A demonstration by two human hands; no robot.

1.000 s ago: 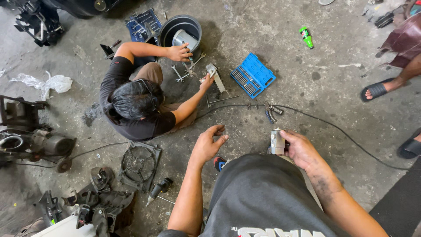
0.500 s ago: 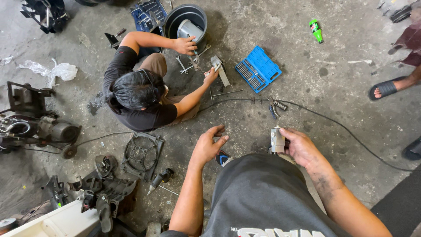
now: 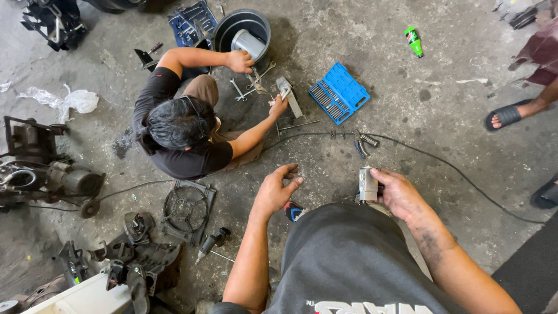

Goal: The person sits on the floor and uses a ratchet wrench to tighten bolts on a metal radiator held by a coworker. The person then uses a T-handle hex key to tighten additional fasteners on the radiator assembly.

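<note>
In the head view, the person's right hand [image 3: 398,195] at centre right grips a small grey metal part [image 3: 368,185] by its side, while the left hand [image 3: 278,189] just left of centre hangs empty with fingers loosely spread, the two well apart over bare concrete floor [image 3: 465,116]. Above them a black cable [image 3: 442,161] crosses the floor, with pliers [image 3: 361,143] lying on it. A crouching co-worker [image 3: 183,125] fills the upper left beside a blue socket case [image 3: 339,93], and a fan shroud [image 3: 186,207] lies at lower left.

Green bottle [image 3: 412,41] with red label lying on concrete top right, crumpled clear plastic bag [image 3: 70,100] far left
</note>
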